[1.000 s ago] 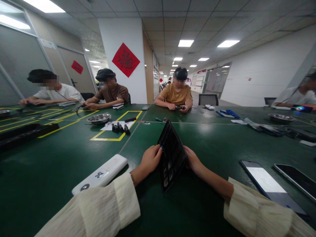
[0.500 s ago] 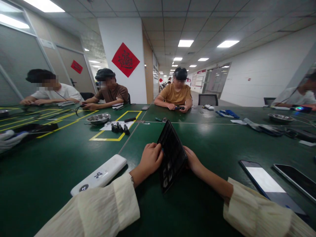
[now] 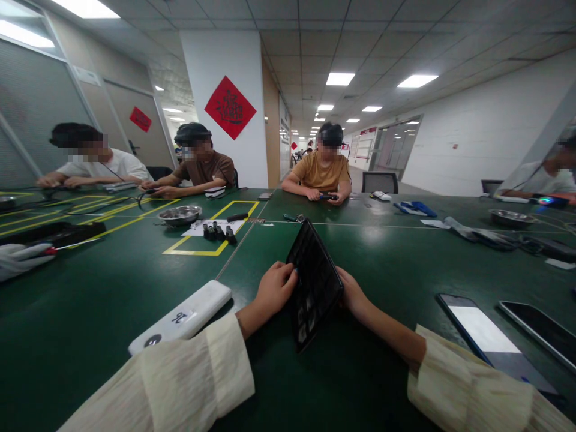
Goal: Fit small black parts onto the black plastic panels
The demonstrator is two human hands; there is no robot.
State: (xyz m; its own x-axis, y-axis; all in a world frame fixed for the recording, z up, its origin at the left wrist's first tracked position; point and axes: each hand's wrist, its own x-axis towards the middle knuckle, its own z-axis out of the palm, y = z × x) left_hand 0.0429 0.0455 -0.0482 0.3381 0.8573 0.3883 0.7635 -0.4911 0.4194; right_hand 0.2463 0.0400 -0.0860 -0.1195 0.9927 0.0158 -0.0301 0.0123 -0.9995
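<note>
Black Writing on Red and White

A red diamond-shaped sign (image 3: 230,108) on the white pillar (image 3: 222,54) bore large black Chinese writing, its parts joined together. A label (image 3: 180,317) on the white device (image 3: 206,305) carried two black digits, seemingly 26, or 92 the other way up. The smaller red sign (image 3: 140,119) on the door (image 3: 119,111) was illegible.

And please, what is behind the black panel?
Behind the black panel, part of the right hand shows; a small green tool lies farther back. The hand's fingertips are covered.
</note>
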